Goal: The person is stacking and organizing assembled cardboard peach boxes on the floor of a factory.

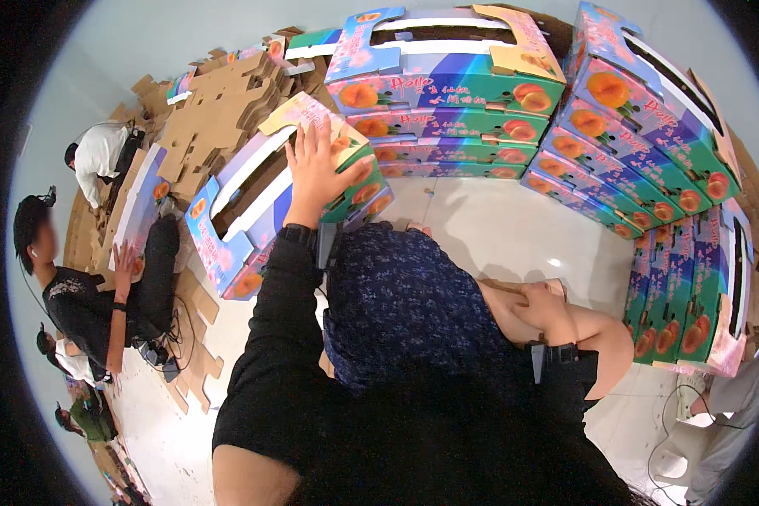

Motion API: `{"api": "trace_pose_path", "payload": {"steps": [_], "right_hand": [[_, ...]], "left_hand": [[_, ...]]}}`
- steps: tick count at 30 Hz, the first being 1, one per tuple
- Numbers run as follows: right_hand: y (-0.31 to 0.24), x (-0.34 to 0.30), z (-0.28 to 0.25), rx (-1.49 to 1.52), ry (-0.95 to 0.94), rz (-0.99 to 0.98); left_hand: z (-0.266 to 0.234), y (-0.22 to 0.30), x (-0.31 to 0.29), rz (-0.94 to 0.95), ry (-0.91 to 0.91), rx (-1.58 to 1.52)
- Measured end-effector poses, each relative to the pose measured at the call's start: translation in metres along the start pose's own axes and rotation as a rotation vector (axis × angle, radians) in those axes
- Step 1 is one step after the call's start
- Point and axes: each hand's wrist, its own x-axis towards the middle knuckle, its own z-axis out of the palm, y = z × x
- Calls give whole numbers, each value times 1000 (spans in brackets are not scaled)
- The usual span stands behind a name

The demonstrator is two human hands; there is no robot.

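Observation:
My left hand (314, 169) lies with fingers spread on the top of a peach-printed carton (261, 223), the uppermost of a short stack at my left. This carton has a long dark slot between white top flaps, and its pink, blue and green sides show fruit. My palm covers part of its right end. My right hand (544, 310) rests on my bare leg (603, 337), beside my patterned dark blue clothing (405, 295). Its fingers are loosely bent and apart, and no object shows in it.
Stacks of matching cartons stand ahead (447, 88) and at right (641, 118); more cartons (679, 295) stand on end. Flat cardboard blanks (219, 118) pile up at far left. A seated person (93, 295) touches another carton (139, 202). Cables (177, 337) lie on the floor.

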Motion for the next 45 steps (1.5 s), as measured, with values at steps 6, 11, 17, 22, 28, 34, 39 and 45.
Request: {"api": "trace_pose_path", "payload": {"steps": [6, 11, 17, 22, 28, 34, 39, 45], "right_hand": [[-9, 5, -6, -6, -49, -33], [-1, 9, 3, 75, -77, -59], [2, 4, 8, 99, -60, -66], [-9, -5, -4, 164, -14, -96], [-15, -10, -12, 202, 96, -120], [-5, -4, 4, 265, 192, -169], [-16, 1, 2, 314, 235, -200], [-8, 11, 14, 319, 240, -210]], "left_hand": [[0, 4, 1, -22, -78, -64], [-4, 4, 2, -14, -73, -65], [-6, 5, 1, -10, -67, -82], [-9, 4, -2, 9, 22, -123], [-25, 4, 0, 55, 213, -376], [-47, 61, -21, 191, 220, -605], [-59, 155, -58, 437, -283, -923], [-4, 209, -93, 530, -489, -993]]}}
